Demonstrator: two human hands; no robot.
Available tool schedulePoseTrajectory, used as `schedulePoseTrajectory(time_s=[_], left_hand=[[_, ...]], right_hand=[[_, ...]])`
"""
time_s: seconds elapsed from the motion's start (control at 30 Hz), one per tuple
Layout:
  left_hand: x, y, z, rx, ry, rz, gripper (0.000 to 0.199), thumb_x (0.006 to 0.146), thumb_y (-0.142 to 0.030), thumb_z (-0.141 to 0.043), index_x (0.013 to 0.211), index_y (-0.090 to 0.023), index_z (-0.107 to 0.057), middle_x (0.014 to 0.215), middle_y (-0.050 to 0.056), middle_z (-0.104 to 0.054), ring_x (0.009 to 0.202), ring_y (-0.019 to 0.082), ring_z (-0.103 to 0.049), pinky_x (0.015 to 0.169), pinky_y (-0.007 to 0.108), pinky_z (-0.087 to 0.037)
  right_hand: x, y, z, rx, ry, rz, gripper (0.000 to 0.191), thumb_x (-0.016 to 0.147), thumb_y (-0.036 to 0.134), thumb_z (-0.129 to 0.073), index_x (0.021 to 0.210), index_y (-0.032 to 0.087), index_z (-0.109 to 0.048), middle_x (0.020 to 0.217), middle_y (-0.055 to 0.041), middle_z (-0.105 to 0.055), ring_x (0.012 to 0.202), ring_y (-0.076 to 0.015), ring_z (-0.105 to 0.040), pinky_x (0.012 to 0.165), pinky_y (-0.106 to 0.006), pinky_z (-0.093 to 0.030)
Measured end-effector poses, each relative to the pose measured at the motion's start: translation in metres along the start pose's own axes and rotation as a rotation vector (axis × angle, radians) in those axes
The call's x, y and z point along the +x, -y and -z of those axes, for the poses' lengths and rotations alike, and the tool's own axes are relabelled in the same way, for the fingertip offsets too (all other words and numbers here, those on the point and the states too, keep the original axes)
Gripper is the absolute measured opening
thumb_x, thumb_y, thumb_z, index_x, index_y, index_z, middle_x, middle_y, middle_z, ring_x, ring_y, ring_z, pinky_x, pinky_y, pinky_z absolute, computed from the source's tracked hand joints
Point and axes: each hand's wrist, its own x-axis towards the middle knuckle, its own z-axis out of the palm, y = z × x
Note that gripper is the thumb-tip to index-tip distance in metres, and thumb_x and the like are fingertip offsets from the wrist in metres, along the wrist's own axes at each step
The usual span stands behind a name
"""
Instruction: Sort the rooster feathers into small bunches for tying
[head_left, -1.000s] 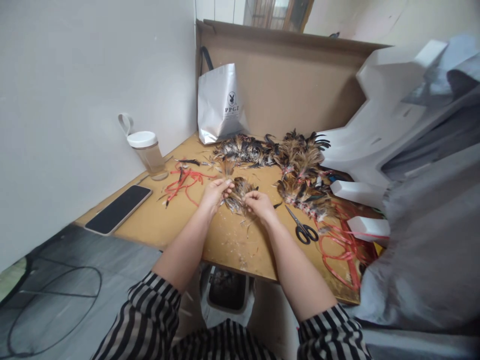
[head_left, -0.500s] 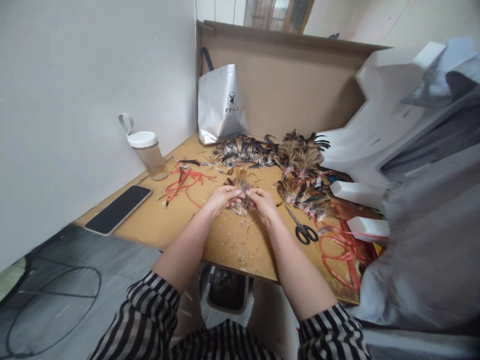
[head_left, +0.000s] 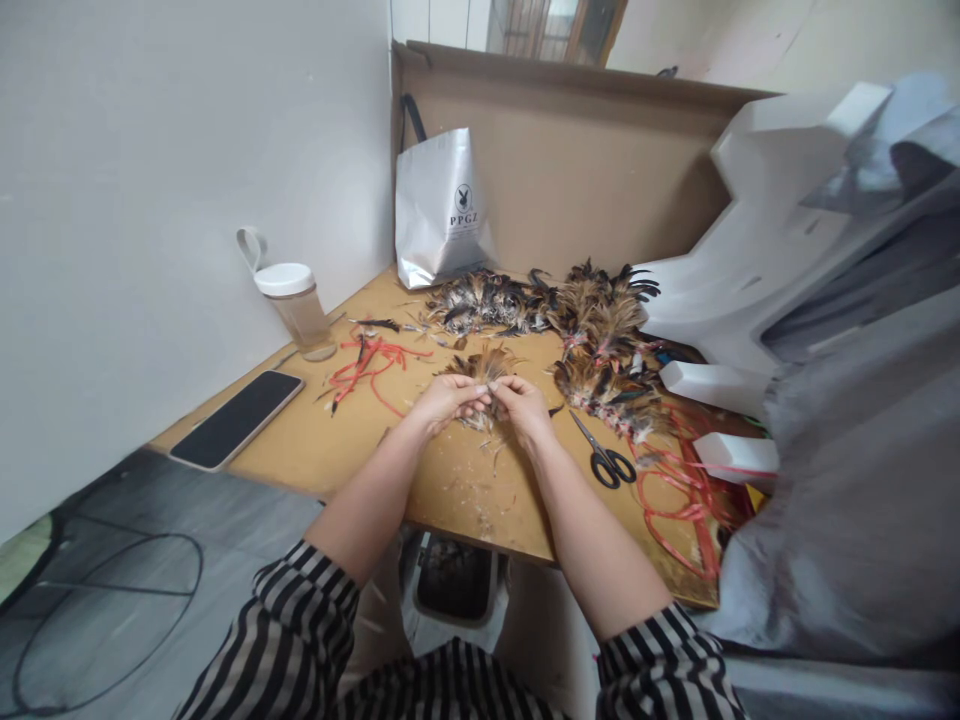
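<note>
Fingertip to fingertip, my left hand (head_left: 448, 399) and my right hand (head_left: 523, 404) pinch together over a small pile of brown feathers (head_left: 487, 365) at the middle of the table. What lies between the fingertips is too small to name. Long dark and brown feathers (head_left: 491, 300) are heaped behind, near the bag. Tied feather bunches (head_left: 596, 310) lie to the back right, and another row of bunches (head_left: 607, 395) is right of my right hand. Black-handled scissors (head_left: 611, 465) rest just right of my right wrist.
On the left are red ribbon scraps (head_left: 360, 375), a phone (head_left: 237, 419) and a lidded cup (head_left: 296, 310). A silver bag (head_left: 439, 215) stands at the back. Red ribbon (head_left: 694, 520) and white foam (head_left: 739, 455) lie at the right edge.
The fingers of both hands have shifted slightly above the pile. More of the brown feathers now fan out behind them.
</note>
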Motion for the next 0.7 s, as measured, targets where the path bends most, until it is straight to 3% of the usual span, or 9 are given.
schedulePoseTrajectory(time_s=[0.2,0.33,0.53,0.7], left_hand=[[-0.001,-0.002,-0.002,0.041,-0.012,0.020,0.020,0.063,-0.024,-0.071,0.072,-0.008,-0.065,0.066,0.006,-0.064,0.049,0.004,-0.053,0.046,0.014,-0.041],[-0.003,-0.008,0.000,0.043,-0.055,-0.035,0.021,0.062,-0.027,-0.072,0.066,-0.009,-0.063,0.059,0.003,-0.061,0.045,0.003,-0.049,0.043,0.013,-0.036],[-0.002,-0.017,0.004,-0.121,-0.253,-0.122,0.022,0.060,-0.028,-0.072,0.064,-0.010,-0.062,0.059,0.002,-0.060,0.045,0.002,-0.048,0.043,0.012,-0.035],[-0.002,-0.017,0.004,-0.149,-0.280,-0.138,0.023,0.058,-0.028,-0.073,0.064,-0.009,-0.062,0.059,0.002,-0.059,0.045,0.002,-0.047,0.042,0.012,-0.034]], right_hand=[[0.000,0.001,-0.001,-0.047,-0.004,0.006,0.028,0.053,0.039,-0.071,0.064,0.016,-0.059,0.043,0.0066,-0.046,0.038,-0.0056,-0.033,0.040,-0.021,-0.023],[-0.001,0.003,0.000,-0.119,0.005,0.018,0.029,0.057,0.041,-0.067,0.070,0.015,-0.062,0.044,0.0060,-0.047,0.039,-0.0061,-0.034,0.041,-0.021,-0.025],[-0.001,-0.007,0.007,-0.656,0.184,0.120,0.019,0.065,0.034,-0.060,0.066,0.015,-0.063,0.056,0.0008,-0.058,0.050,-0.0093,-0.046,0.052,-0.022,-0.035],[-0.010,-0.006,0.003,-1.062,0.240,0.177,0.015,0.066,0.032,-0.060,0.073,0.019,-0.065,0.063,-0.0002,-0.061,0.055,-0.0112,-0.049,0.053,-0.022,-0.033]])
